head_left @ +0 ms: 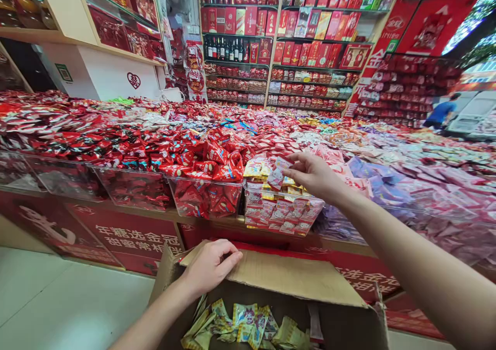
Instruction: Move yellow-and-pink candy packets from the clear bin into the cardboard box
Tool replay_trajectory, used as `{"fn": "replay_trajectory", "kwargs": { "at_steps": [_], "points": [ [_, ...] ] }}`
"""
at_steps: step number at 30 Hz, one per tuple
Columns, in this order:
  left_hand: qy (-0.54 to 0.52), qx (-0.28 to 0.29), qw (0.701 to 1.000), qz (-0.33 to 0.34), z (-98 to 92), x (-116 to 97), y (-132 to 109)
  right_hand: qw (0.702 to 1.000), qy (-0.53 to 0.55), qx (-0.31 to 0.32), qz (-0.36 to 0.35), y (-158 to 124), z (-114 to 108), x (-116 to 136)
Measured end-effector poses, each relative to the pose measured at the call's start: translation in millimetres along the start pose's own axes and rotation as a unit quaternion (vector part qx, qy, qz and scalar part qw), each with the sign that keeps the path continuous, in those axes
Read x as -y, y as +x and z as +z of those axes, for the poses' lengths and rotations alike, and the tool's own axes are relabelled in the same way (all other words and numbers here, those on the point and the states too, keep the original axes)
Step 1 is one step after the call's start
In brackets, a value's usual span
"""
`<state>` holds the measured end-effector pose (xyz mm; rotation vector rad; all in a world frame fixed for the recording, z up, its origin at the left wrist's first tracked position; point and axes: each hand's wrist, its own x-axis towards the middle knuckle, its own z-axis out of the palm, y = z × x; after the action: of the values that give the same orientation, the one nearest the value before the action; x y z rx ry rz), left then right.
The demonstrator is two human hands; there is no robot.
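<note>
My right hand (315, 174) reaches over a clear bin (284, 197) of small Hello Kitty candy packets, its thumb and fingers closed on one pink-and-white candy packet (276, 174). This packet is tilted just above the yellow and pink ones in the bin. Lower down, my left hand (213, 265) is closed at the flap (287, 275) of an open cardboard box, thumb over the cardboard; its other fingertips are partly hidden. Inside the box lie several yellow cartoon candy packets (245, 316).
Left of the Hello Kitty bin stands a clear bin (205, 197) heaped with red packets. Purple packets (372, 177) lie to the right. Shelves of red boxes (310, 25) and bottles are behind. A person in blue (442, 112) is at the far right.
</note>
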<state>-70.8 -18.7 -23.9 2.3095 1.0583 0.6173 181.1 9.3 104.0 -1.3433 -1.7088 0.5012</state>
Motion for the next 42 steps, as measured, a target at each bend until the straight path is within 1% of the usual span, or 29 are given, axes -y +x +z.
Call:
{"fn": "replay_trajectory", "kwargs": {
  "at_steps": [2, 4, 7, 10, 16, 21, 25, 31, 35, 36, 37, 38, 39, 41, 42],
  "points": [
    [0.021, 0.003, 1.000, 0.013, 2.2, -1, -2, 0.999, -0.018, 0.042, 0.024, 5, 1, -1],
    [0.035, 0.003, 0.999, 0.019, 3.1, -2, -3, 0.997, -0.025, 0.062, 0.039, 7, 1, -1],
    [0.046, 0.005, 0.999, 0.027, 2.9, -2, -3, 0.993, -0.044, 0.102, 0.048, 9, 0, 2],
    [0.059, 0.004, 0.998, 0.030, 2.7, -1, -3, 0.985, -0.087, 0.139, 0.050, 10, 2, 3],
    [0.083, 0.006, 0.996, 0.033, 3.7, -1, -3, 0.976, -0.142, 0.165, 0.016, 9, 7, -4],
    [0.085, 0.005, 0.996, 0.031, 4.6, -1, -3, 0.972, -0.173, 0.159, -0.008, 8, 5, 3],
    [0.093, 0.007, 0.995, 0.030, 5.1, -2, -2, 0.968, -0.196, 0.155, -0.010, 7, 2, 7],
    [0.117, 0.002, 0.992, 0.037, 7.4, -2, -3, 0.957, -0.227, 0.176, -0.042, 11, 1, 4],
    [0.131, -0.004, 0.990, 0.044, 8.8, -2, -4, 0.952, -0.233, 0.194, -0.043, 13, 2, 0],
    [0.133, -0.004, 0.990, 0.045, 9.2, -2, -4, 0.954, -0.234, 0.185, -0.046, 11, 2, 0],
    [0.135, -0.005, 0.990, 0.046, 9.6, -2, -4, 0.958, -0.231, 0.160, -0.054, 8, 3, -1],
    [0.138, -0.006, 0.989, 0.046, 10.2, -1, -5, 0.965, -0.225, 0.118, -0.067, 2, 4, -1],
    [0.139, -0.007, 0.989, 0.047, 10.7, -1, -5, 0.971, -0.217, 0.063, -0.082, -6, 5, -1],
    [0.141, -0.009, 0.989, 0.050, 11.8, 0, -5, 0.973, -0.202, -0.043, -0.104, -28, 9, 1],
    [0.141, -0.010, 0.989, 0.053, 12.2, 0, -5, 0.972, -0.195, -0.076, -0.110, -41, 11, 2]
  ]
}}
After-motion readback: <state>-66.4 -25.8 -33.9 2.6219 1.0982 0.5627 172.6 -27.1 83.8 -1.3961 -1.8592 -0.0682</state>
